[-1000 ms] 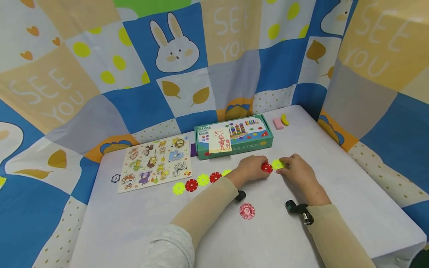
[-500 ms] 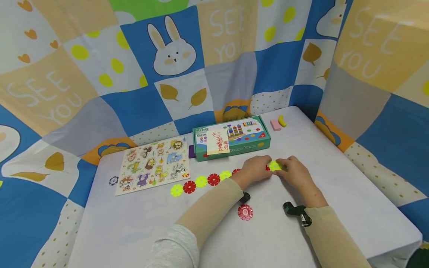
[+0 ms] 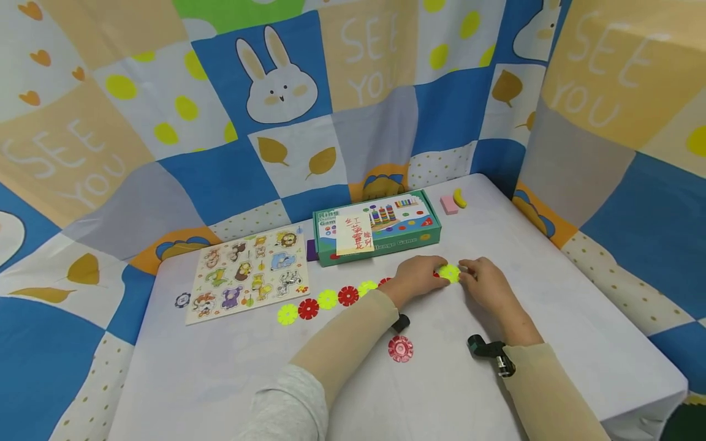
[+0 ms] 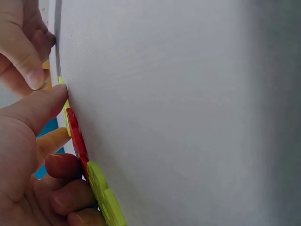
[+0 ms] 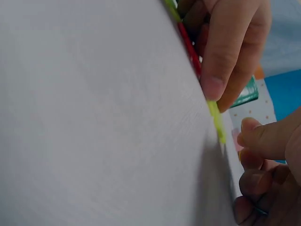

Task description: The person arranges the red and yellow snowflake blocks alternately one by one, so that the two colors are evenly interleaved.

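Observation:
A row of flat, notched plastic snowflake discs, alternating yellow and red, runs along the table; my left hand and forearm hide part of it. My left hand [image 3: 418, 278] pinches the yellow snowflake disc [image 3: 450, 273] at the row's right end, thumb on the near edge and index finger on the far edge. A red snowflake disc [image 4: 77, 136] lies beside it under that hand. Just right of the yellow disc is my right hand [image 3: 488, 288], fingers loosely bent and holding nothing, a small gap from the disc in the right wrist view.
Behind the row lie an animal puzzle board [image 3: 248, 274] and a green game box [image 3: 380, 226] with a handwritten note [image 3: 355, 234]. A pink block [image 3: 449, 204] and a toy banana [image 3: 459, 198] sit at the back. A red patterned disc [image 3: 400, 348] lies near my left wrist.
My right hand has brought the yellow disc left against the red one and let go, drawing slightly away. My left hand's fingers have moved from the red disc onto the yellow one.

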{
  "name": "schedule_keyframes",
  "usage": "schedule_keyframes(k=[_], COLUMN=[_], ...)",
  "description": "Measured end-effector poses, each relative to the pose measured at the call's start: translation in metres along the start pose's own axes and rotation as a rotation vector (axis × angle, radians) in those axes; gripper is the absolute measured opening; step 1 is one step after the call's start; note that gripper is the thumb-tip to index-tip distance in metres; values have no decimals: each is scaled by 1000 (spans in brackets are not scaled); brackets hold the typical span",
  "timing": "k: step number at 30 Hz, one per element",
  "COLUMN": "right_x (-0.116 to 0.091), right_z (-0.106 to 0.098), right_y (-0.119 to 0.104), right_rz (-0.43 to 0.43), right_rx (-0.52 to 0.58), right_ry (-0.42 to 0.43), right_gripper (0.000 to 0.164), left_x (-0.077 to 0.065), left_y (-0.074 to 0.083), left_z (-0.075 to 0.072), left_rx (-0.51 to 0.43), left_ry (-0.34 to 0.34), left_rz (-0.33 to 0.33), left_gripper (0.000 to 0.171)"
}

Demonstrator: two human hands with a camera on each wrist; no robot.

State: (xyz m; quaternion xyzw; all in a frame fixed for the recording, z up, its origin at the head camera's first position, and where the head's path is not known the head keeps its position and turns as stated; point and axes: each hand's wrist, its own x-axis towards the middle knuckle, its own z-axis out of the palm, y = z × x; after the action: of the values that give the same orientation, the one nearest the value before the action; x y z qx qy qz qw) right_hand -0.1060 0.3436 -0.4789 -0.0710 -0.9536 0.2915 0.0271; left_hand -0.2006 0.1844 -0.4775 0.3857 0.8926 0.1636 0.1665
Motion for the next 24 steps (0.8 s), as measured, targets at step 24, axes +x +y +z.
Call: schedule_keyframes(k=[24], right_x=[-105], right_z=[45], right_y=[-86], right_rz=[-178], right_rx=[-8], right_ry=[-6], right_gripper=[26], left_x=[-1], left_y=[-1], left_z=[2], left_rx=[-37], left_ry=[13], left_rz=[-49], left_gripper=[46])
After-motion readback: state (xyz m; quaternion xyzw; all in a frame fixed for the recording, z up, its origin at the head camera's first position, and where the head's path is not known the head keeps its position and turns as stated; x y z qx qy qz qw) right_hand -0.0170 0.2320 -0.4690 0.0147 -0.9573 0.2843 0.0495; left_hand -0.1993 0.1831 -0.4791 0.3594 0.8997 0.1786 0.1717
